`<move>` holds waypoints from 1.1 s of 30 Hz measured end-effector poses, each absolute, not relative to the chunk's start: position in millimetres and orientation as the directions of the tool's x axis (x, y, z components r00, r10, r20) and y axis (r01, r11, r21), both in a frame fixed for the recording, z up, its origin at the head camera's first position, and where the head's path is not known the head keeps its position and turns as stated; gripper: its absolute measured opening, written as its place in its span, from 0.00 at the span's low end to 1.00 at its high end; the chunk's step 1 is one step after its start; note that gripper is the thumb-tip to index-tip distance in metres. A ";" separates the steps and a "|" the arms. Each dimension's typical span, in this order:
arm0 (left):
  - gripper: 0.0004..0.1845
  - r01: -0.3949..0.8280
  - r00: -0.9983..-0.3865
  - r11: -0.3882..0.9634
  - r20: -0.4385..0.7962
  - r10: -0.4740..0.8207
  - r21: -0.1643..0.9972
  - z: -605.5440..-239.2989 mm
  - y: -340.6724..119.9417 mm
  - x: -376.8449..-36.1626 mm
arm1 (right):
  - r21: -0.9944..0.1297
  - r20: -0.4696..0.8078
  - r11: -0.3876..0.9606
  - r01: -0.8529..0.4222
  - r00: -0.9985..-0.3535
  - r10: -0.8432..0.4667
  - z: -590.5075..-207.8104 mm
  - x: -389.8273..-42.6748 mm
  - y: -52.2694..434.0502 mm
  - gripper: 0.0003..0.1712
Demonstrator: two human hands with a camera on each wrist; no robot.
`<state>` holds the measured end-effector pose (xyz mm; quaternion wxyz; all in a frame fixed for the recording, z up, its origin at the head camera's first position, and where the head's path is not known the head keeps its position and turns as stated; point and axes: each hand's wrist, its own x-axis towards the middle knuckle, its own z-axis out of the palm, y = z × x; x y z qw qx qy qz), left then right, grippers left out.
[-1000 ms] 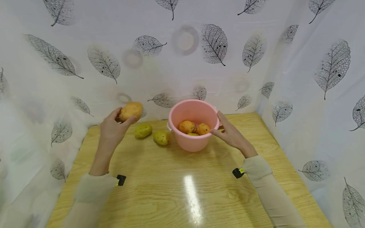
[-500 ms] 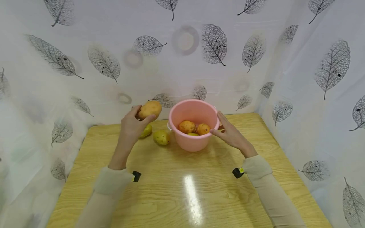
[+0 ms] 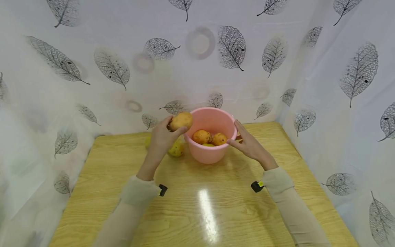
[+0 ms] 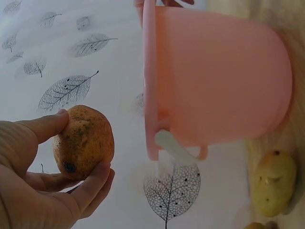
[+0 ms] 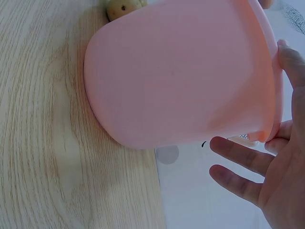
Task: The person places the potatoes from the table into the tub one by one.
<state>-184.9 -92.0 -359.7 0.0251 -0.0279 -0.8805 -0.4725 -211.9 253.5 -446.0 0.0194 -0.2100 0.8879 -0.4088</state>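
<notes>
My left hand (image 3: 172,128) holds a brown potato (image 3: 181,120) in the air just left of the pink bucket's (image 3: 207,155) rim. In the left wrist view the thumb and fingers (image 4: 97,179) curl round the potato (image 4: 86,138) beside the bucket (image 4: 219,81). My right hand (image 3: 235,133) rests against the bucket's right side with straight fingers (image 5: 238,153), one fingertip on the rim. Two orange-brown potatoes (image 3: 202,136) (image 3: 219,139) lie inside the bucket, with a yellowish one partly seen under them.
A yellow-green potato (image 3: 177,150) lies on the wooden table (image 3: 197,206) left of the bucket, partly behind my left hand; another (image 3: 147,141) peeks out further left. Leaf-patterned white curtains (image 3: 92,51) close in the back and both sides.
My left hand has carried the potato to the right, from over the table's left part to the bucket's left rim. The right hand and bucket have stayed put.
</notes>
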 end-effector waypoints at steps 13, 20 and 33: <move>0.45 0.076 -0.997 0.561 0.057 0.052 0.824 -377.5 -57.5 -194.9 | -0.742 0.166 0.555 -0.376 -0.905 -0.392 -446.7 -212.0 253.1 0.53; 0.42 0.147 -0.989 0.562 0.134 0.065 0.814 -385.8 -45.2 -195.7 | -0.742 0.177 0.546 -0.388 -0.900 -0.399 -444.6 -211.7 251.8 0.53; 0.35 0.145 -0.988 0.538 0.092 0.124 0.830 -387.7 -27.3 -197.7 | -0.735 0.157 0.564 -0.376 -0.904 -0.398 -445.0 -211.4 252.5 0.53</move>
